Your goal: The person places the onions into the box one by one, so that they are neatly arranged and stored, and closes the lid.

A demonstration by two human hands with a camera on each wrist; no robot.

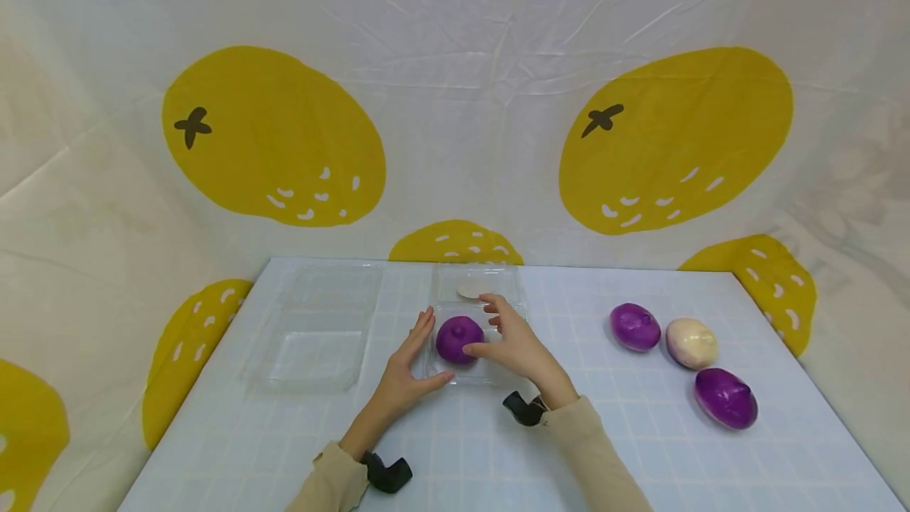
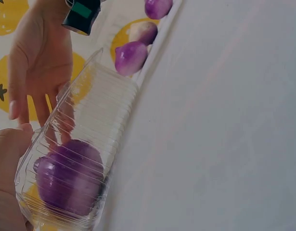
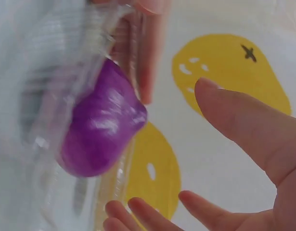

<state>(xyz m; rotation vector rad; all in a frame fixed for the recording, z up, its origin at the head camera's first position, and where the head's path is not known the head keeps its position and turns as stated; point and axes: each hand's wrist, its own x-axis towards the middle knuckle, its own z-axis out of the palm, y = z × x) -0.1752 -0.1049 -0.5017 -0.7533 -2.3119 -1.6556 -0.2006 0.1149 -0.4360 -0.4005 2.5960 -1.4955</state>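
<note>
A glossy purple onion (image 1: 457, 336) sits in the left part of a clear plastic clamshell box (image 1: 495, 374), its lid standing open toward the back wall. My left hand (image 1: 400, 384) rests along the box's left side, fingers straight and thumb spread at the front edge. Over the box's right side is my right hand (image 1: 517, 348), with thumb and fingers spread apart. Its thumb overlaps the onion in the head view, while the right wrist view shows a gap between the right hand (image 3: 263, 159) and the onion (image 3: 102, 122). Neither hand holds the onion.
Another clear clamshell box (image 1: 313, 354) lies open at the left. On the right are two purple onions (image 1: 635, 327) (image 1: 725, 399) with a pale, purple-tinged one (image 1: 691, 343) between them. A fruit-print cloth (image 1: 469, 141) hangs behind the checked table (image 1: 455, 457).
</note>
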